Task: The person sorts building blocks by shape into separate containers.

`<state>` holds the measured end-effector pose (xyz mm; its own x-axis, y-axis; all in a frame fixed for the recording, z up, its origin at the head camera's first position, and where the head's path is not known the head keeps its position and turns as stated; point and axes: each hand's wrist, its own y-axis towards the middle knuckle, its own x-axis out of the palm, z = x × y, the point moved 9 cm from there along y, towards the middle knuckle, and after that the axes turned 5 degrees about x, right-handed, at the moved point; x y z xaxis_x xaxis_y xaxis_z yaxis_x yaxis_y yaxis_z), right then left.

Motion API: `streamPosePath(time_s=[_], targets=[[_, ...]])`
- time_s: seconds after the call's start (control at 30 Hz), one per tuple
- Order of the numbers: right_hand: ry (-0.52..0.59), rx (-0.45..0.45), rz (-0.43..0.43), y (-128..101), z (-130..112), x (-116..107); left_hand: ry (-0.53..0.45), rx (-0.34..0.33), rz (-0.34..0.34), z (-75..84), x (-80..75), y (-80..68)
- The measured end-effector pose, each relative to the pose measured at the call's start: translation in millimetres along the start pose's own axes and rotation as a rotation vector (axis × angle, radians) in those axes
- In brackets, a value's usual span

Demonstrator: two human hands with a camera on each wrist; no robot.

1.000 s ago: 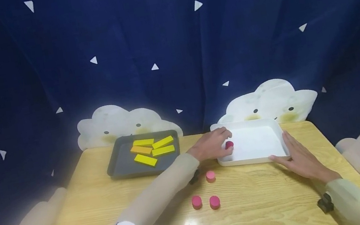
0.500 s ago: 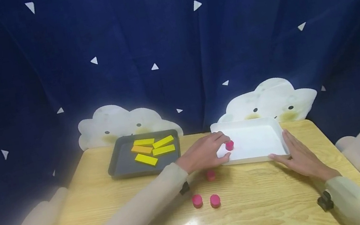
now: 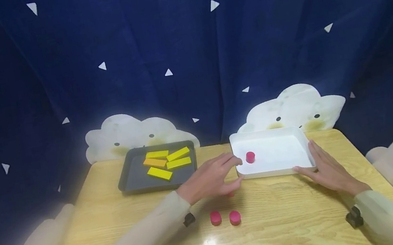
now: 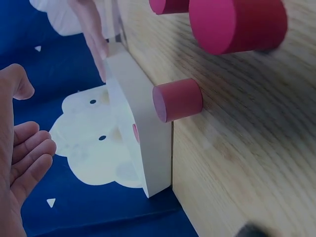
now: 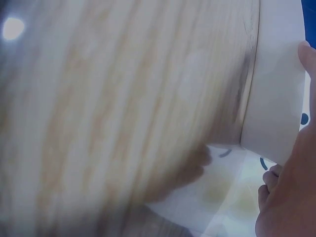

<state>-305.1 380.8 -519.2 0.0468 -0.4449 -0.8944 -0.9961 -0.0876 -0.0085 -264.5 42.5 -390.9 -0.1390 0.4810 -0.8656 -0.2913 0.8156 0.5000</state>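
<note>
pink cylinder (image 3: 250,156) — upright | inside white tray (image 3: 297,134) — left part

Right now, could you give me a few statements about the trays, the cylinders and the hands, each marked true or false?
1. One pink cylinder lies in the white tray. True.
2. The left hand grips a pink cylinder. False: its fingers are spread and hold nothing.
3. The right hand rests against the white tray's corner. True.
4. The dark tray holds pink cylinders. False: it holds yellow and orange blocks.
</note>
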Motion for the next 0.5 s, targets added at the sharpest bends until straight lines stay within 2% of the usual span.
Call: streamPosePath(time_s=[0.27, 0.5], targets=[[-0.009, 0.001, 0.006, 0.3, 2.3, 1.0, -0.034, -0.040, -0.010, 3.7, -16.5, -20.8], [-0.009, -0.009, 0.015, -0.1, -0.8, -0.4, -0.027, -0.044, -0.001, 10.0, -27.7, -42.2]])
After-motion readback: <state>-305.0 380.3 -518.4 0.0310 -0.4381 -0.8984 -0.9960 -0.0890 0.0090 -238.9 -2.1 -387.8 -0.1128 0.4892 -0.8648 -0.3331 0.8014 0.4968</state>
